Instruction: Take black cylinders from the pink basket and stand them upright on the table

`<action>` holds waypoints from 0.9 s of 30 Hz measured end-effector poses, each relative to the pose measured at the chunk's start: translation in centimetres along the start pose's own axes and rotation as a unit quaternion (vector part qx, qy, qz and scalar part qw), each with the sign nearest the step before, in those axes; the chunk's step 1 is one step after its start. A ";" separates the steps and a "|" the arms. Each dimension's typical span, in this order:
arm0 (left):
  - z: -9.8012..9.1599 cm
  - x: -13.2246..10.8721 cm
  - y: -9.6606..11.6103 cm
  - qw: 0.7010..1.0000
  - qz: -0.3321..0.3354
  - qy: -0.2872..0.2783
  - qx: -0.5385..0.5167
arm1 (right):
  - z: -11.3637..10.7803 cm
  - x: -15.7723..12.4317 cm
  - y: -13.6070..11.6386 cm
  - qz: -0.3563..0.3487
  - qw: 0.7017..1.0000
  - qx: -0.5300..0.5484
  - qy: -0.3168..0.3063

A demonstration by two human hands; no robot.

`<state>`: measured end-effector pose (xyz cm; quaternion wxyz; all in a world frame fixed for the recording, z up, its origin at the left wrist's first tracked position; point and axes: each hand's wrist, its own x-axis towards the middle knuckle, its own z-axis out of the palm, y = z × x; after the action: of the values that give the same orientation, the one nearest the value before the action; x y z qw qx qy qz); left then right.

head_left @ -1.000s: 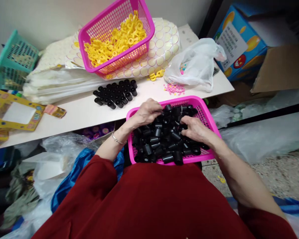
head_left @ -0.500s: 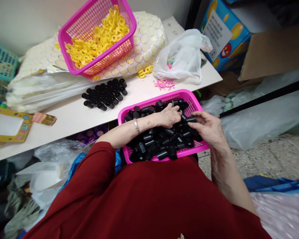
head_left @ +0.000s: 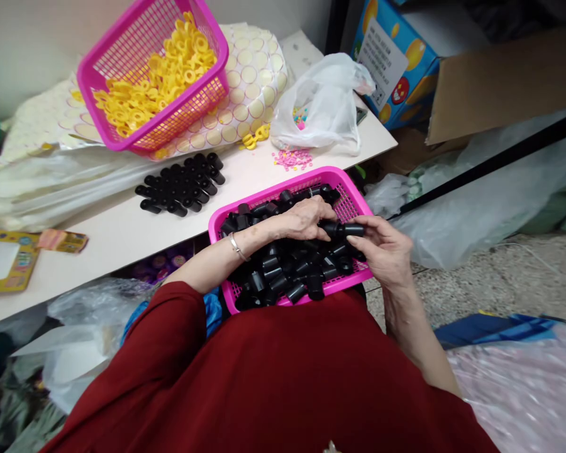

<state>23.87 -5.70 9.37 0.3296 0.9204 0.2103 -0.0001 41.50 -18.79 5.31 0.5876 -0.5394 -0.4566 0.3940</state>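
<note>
A pink mesh basket (head_left: 290, 189), filled with loose black plastic cylinders (head_left: 296, 292), rests against my body at the table's edge. Above its right half, my right hand (head_left: 385, 248) pinches a short black plastic cylinder (head_left: 355, 229) between thumb and fingers. My left hand (head_left: 306, 219) reaches over the basket from the left, its fingers closed on another black plastic piece (head_left: 330, 228). The two pieces meet end to end or nearly so; I cannot tell whether they are joined. A block of several black cylinders (head_left: 183, 182) stands close together on the white table.
A second pink basket (head_left: 221, 56) of yellow plastic pieces (head_left: 158, 82) sits on dotted wrapping at the back. Pink beads (head_left: 292, 158) lie beside a white plastic bag (head_left: 330, 94). A blue carton (head_left: 391, 60) stands right. At left lies a yellow frame-like card (head_left: 26, 274).
My left hand has come up from among the cylinders with a black piece, now against the one in my right hand. The whole view has shifted slightly.
</note>
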 end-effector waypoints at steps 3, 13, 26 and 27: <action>0.2 -0.3 0.1 0.999 -0.002 0.016 -0.030 | 0.2 -0.1 -0.2 -0.022 0.999 -0.029 0.000; -0.2 -0.7 0.0 0.998 -0.020 0.048 -0.047 | 0.6 -0.1 -0.6 -0.045 0.997 -0.068 0.007; -0.6 -1.4 0.3 0.998 -0.019 0.035 -0.047 | 1.1 -0.2 -1.3 -0.043 0.993 -0.106 -0.009; -0.7 -1.4 0.4 0.998 -0.021 0.039 -0.052 | 1.1 -0.2 -1.3 -0.046 0.994 -0.101 -0.001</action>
<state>22.62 -6.13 10.33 0.3682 0.8968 0.2421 0.0401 40.31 -18.79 6.59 0.5471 -0.5745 -0.5186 0.3188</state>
